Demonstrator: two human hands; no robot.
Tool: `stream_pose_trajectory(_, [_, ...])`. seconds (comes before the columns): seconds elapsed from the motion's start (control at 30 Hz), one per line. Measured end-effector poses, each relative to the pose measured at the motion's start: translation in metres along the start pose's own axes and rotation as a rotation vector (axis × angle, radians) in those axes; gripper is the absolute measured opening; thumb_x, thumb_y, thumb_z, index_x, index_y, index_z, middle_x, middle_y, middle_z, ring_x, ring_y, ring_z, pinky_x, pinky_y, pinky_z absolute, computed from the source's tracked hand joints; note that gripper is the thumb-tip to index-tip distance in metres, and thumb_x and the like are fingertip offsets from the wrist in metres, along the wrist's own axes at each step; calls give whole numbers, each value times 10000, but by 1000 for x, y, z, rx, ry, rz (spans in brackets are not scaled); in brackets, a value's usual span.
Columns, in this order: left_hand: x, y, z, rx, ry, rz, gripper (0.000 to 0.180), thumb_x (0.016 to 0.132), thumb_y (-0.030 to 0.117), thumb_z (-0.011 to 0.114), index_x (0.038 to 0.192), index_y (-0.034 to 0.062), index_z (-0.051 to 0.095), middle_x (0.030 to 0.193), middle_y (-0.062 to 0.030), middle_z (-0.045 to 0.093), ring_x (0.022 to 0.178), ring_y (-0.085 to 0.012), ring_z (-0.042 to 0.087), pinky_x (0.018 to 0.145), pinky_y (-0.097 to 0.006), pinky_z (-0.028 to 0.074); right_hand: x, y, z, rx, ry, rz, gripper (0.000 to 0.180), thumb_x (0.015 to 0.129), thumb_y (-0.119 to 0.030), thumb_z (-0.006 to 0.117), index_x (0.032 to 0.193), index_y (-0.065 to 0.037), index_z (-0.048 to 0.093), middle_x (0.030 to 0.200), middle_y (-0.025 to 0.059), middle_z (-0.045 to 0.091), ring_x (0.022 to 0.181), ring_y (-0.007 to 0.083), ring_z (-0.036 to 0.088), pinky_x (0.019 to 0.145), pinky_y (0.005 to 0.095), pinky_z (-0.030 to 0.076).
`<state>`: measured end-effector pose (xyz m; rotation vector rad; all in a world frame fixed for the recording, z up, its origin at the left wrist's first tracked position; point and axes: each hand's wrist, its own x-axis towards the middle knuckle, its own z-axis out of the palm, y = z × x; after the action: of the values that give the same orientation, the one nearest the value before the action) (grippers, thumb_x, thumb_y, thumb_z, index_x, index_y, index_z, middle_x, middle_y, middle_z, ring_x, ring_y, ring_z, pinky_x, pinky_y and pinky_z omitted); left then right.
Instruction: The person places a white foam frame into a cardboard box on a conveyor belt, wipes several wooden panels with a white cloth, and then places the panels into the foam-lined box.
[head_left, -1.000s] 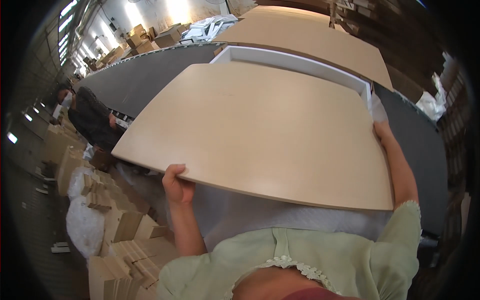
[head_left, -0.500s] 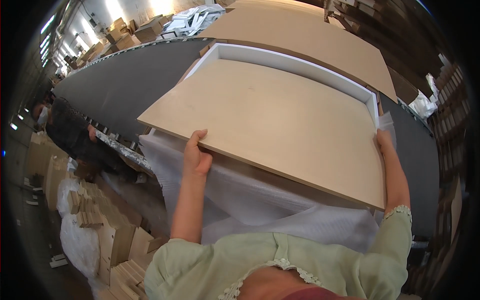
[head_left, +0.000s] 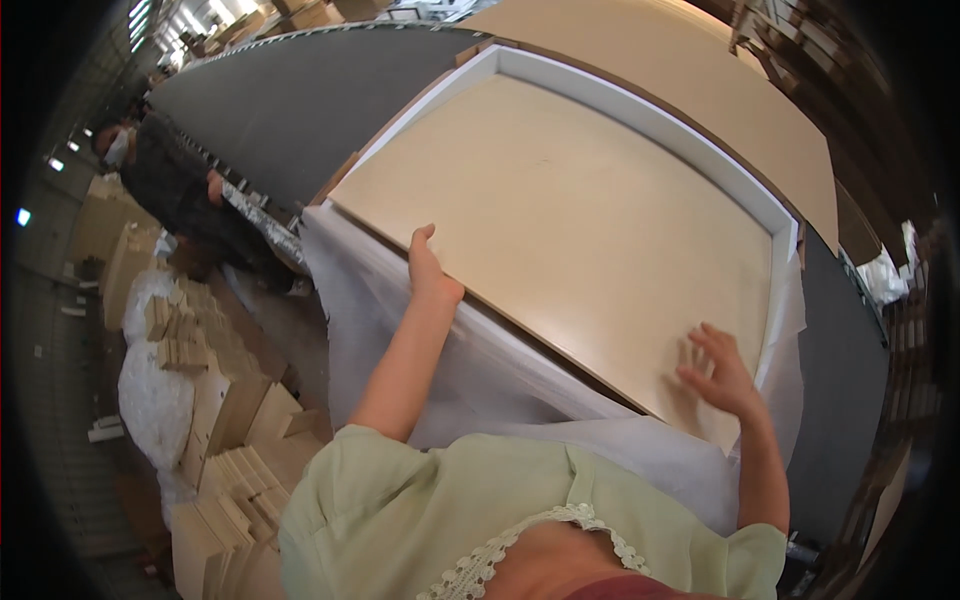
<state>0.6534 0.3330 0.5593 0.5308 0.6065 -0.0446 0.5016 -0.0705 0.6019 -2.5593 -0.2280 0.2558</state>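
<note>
A large pale wooden panel (head_left: 570,220) lies within a cardboard box whose inner sides are lined with white foam strips (head_left: 650,122). Its near left edge sits slightly raised, with a dark gap under it. My left hand (head_left: 434,270) grips that edge, thumb on top and the other fingers hidden below. Over the panel's near right part is my right hand (head_left: 722,372), fingers spread and holding nothing; whether it touches the surface I cannot tell. White foam sheet (head_left: 400,300) drapes over the box's near side and hangs down in front of me.
The box rests on a dark conveyor belt (head_left: 300,95). Beyond it lies a flat cardboard sheet (head_left: 640,50). At left, a person in dark clothes (head_left: 185,185) stands beside the belt. Stacked wooden pieces (head_left: 225,480) and a plastic-wrapped bundle (head_left: 155,370) are at the lower left.
The panel has dropped down into the box. My right hand has let go of its right edge and moved inward over the surface, while my left hand still holds the near edge.
</note>
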Motion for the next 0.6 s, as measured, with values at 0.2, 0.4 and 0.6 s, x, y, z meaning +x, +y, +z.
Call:
stream_pose_trajectory(0.2, [-55,1,20,363,17,242,602,817,229,545,1331,14,318,1416,-167,260,1323,-276,226,1064,-397,198,-9,-21,10,-96,-93,-60,472,747,-216,680,1158,-47,521,1306,221,376,1185,378,355,967,412,346])
stream_pose_trajectory(0.4, [-106,50,55,969,-485,921,389,824,255,597,1127,13,570,1379,-183,325,1282,-244,307,1044,-361,215,-10,-7,2,-38,-43,108,362,810,-161,617,1131,-26,520,1304,203,389,1184,365,359,959,404,351])
stream_pose_trajectory(0.6, [-50,83,-31,2322,-440,920,210,809,247,607,757,43,613,811,-92,605,863,-235,556,969,-432,289,-28,43,64,-306,-105,98,515,859,-217,517,1310,-37,345,1360,269,273,1236,436,269,996,484,274])
